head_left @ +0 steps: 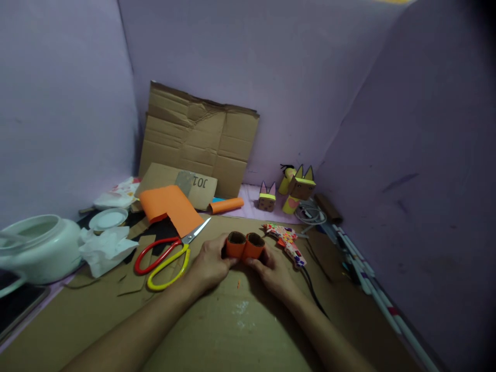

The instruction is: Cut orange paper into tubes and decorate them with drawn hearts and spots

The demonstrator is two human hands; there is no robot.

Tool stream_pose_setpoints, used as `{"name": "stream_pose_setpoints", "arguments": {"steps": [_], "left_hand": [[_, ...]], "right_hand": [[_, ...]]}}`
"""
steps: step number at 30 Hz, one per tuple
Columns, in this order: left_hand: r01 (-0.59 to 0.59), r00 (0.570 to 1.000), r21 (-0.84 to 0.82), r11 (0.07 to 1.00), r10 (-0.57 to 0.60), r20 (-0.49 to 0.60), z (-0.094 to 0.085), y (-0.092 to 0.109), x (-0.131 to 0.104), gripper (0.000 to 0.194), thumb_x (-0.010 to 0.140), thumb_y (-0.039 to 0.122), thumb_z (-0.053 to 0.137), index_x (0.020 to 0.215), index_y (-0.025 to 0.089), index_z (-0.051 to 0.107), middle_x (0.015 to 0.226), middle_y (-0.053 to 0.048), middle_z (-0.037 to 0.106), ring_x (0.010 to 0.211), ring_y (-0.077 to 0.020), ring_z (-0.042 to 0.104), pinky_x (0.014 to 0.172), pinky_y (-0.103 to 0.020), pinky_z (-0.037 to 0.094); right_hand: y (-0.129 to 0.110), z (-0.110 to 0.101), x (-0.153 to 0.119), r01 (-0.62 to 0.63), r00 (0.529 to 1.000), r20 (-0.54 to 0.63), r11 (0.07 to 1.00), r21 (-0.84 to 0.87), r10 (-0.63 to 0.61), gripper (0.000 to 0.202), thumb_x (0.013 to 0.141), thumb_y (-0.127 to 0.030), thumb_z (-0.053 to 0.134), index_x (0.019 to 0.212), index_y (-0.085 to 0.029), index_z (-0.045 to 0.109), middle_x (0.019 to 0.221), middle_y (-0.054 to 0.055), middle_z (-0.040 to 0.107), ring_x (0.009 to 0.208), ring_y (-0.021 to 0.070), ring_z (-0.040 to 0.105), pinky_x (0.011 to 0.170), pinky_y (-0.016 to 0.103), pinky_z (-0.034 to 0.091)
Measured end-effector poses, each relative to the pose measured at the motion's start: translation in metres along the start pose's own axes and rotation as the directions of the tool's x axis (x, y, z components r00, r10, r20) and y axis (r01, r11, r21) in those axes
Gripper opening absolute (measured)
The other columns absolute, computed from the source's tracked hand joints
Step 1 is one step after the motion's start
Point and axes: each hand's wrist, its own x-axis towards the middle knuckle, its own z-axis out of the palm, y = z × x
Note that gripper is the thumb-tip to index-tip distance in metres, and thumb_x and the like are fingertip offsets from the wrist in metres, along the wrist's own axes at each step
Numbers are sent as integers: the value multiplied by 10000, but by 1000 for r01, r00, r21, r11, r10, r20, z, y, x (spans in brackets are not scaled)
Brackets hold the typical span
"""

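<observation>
Two short cardboard tubes wrapped in orange paper stand upright side by side on the cardboard sheet, touching each other. My left hand is closed around the left orange tube. Around the right orange tube my right hand is closed, its thumb at the near side. Both tube tops are open and show brown cardboard inside. To the left of my left hand lie scissors with one red and one yellow handle, blades apart. A flower-patterned glue gun lies right of my right hand.
Orange paper and a rolled orange piece lie behind the scissors. Large cardboard leans on the back wall. Small cardboard animal figures stand at back right. A pale pot and crumpled tissue are at left.
</observation>
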Motion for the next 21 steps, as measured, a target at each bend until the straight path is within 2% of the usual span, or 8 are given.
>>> {"name": "stream_pose_setpoints", "arguments": {"steps": [5, 11, 15, 16, 18, 21], "left_hand": [[-2, 1000, 6, 1000, 2, -3, 0, 1, 0, 362, 676, 106, 640, 1027, 193, 641, 961, -7, 719, 915, -204, 643, 827, -300, 486], [-10, 1000, 3, 1000, 10, -1, 0, 3, -2, 365, 691, 122, 627, 1050, 187, 641, 994, -26, 724, 935, -219, 655, 846, -332, 509], [0, 991, -78, 997, -10, -130, -4, -2, 3, 524, 744, 229, 631, 1254, 172, 530, 1129, -65, 701, 1037, -233, 653, 898, -350, 516], [5, 986, -53, 999, -13, -167, -6, -4, 4, 527, 769, 260, 612, 1278, 173, 510, 1145, -69, 696, 1051, -231, 652, 903, -345, 516], [62, 978, 98, 993, -41, -205, -13, -7, 8, 466, 800, 293, 584, 1250, 181, 540, 1146, -79, 693, 1058, -244, 650, 911, -358, 511], [182, 958, 309, 934, -97, -271, -21, -4, 8, 378, 810, 271, 568, 1166, 146, 601, 1180, -144, 657, 1115, -312, 600, 976, -458, 451]], "right_hand": [[0, 0, 0, -29, 1000, 9, 997, 69, 29, 176, 658, -196, 640, 834, -200, 636, 848, 23, 684, 816, 212, 597, 793, 319, 473], [-1, 0, 1, -107, 994, -12, 981, 160, 110, 229, 617, -191, 704, 841, -204, 658, 844, 32, 710, 800, 225, 624, 775, 339, 491], [-7, -3, -1, -183, 981, -8, 941, 286, 193, 366, 646, -337, 763, 966, -193, 660, 937, 66, 728, 829, 242, 666, 787, 372, 517], [-9, -3, -2, -221, 973, 13, 910, 351, 232, 408, 642, -375, 778, 984, -189, 659, 939, 69, 730, 821, 240, 674, 781, 370, 522], [-14, -2, -4, -305, 949, 81, 823, 479, 305, 463, 591, -412, 827, 961, -186, 668, 893, 59, 730, 771, 227, 680, 748, 355, 531], [-20, 1, -5, -367, 928, 161, 742, 561, 337, 464, 551, -424, 859, 914, -202, 675, 849, 44, 726, 708, 219, 673, 706, 354, 535]]}}
